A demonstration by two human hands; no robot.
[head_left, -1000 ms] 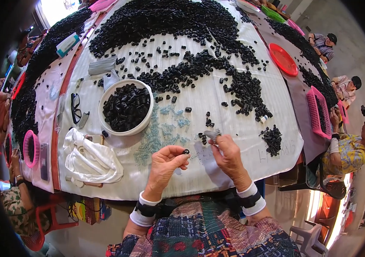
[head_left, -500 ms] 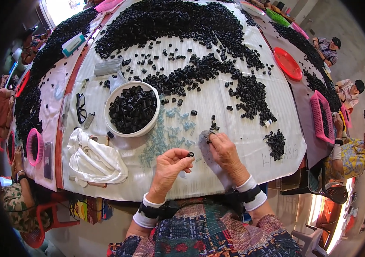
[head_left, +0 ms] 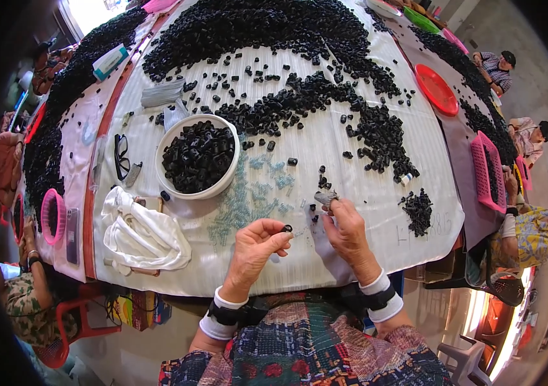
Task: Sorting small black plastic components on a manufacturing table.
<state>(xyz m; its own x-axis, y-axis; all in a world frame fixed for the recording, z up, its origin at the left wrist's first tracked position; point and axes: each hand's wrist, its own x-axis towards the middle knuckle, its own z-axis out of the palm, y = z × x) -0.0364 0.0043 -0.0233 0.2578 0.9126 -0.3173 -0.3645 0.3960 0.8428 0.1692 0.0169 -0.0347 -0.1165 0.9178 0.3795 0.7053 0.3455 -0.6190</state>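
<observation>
Item: your left hand (head_left: pixel 258 248), lower centre of the frame; fingers pinched together on a small black ring (head_left: pixel 287 228) at the tips. Item: your right hand (head_left: pixel 349 233), just right of it; fingers closed on a small grey piece (head_left: pixel 325 197), held above the desk (head_left: pixel 351 167). Item: white bowl (head_left: pixel 190 193), centre left, filled with black parts. Item: white cloth (head_left: pixel 142 235), lower left. Item: glasses (head_left: pixel 121 156), left of the bowl. Item: heap of black parts (head_left: pixel 255 26), upper centre. Item: red plate (head_left: pixel 437 89), upper right.

A communal sorting workshop. Black plastic parts (head_left: pixel 267 38) heap across the long covered table (head_left: pixel 364 193). Seated workers (head_left: pixel 531 231) and pink baskets (head_left: pixel 487 170) line its edges.
</observation>
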